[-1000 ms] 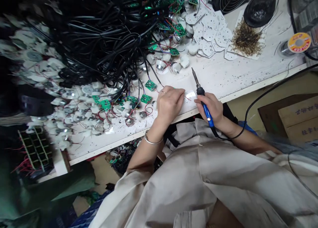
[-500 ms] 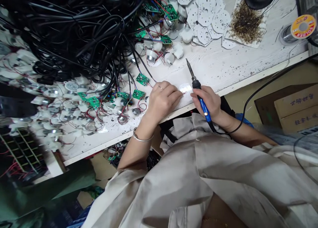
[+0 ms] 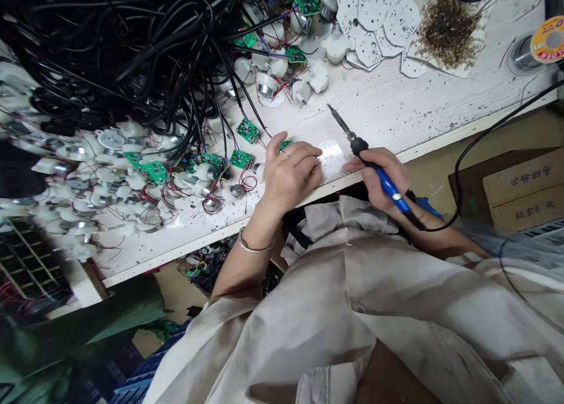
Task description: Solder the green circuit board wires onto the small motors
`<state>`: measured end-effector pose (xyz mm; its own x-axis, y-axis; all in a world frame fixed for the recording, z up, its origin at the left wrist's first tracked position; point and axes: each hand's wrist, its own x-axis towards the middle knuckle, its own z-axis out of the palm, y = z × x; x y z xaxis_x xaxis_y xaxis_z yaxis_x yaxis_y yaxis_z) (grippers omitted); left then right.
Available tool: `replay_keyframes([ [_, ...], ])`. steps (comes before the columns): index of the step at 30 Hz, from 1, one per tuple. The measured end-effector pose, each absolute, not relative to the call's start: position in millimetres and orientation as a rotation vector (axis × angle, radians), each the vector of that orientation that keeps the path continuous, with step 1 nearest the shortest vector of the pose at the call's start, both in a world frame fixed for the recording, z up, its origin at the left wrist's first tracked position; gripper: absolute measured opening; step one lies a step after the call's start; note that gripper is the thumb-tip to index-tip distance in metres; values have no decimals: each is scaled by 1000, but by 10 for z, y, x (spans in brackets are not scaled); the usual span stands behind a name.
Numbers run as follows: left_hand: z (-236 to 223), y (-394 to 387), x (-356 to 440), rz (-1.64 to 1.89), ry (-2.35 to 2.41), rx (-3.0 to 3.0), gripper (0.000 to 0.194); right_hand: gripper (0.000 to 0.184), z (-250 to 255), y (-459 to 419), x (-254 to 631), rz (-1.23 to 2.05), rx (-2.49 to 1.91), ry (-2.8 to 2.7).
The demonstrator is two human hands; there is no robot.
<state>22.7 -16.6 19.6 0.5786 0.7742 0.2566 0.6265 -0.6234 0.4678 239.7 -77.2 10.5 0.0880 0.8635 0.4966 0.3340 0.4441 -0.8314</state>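
Green circuit boards lie just left of the left hand, mid-frame, whose fingers curl over the table; whether they pinch anything I cannot tell. Right of centre, the right hand grips a soldering iron, its tip jutting up-left beyond the fingers.

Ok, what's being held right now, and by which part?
The right hand holds a soldering iron by its blue handle; whether the left hand holds anything can't be told.
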Motion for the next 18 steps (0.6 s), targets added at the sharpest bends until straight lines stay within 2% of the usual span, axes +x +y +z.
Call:
replay_keyframes([
  [2,182,-159,225,653,1138,2464,11,18,118,-825,2419,751,-1126,-1229],
  [4,178,-150,224,657,1130,2459,12,23,120,-858,2439,861,-1165,-1057],
  [8,186,-136,223,618,1136,2450,13,31,119,-841,2472,877,-1246,-1067],
  [18,171,-132,217,613,1124,2500,13,37,122,-804,2490,910,-1293,-1187],
])
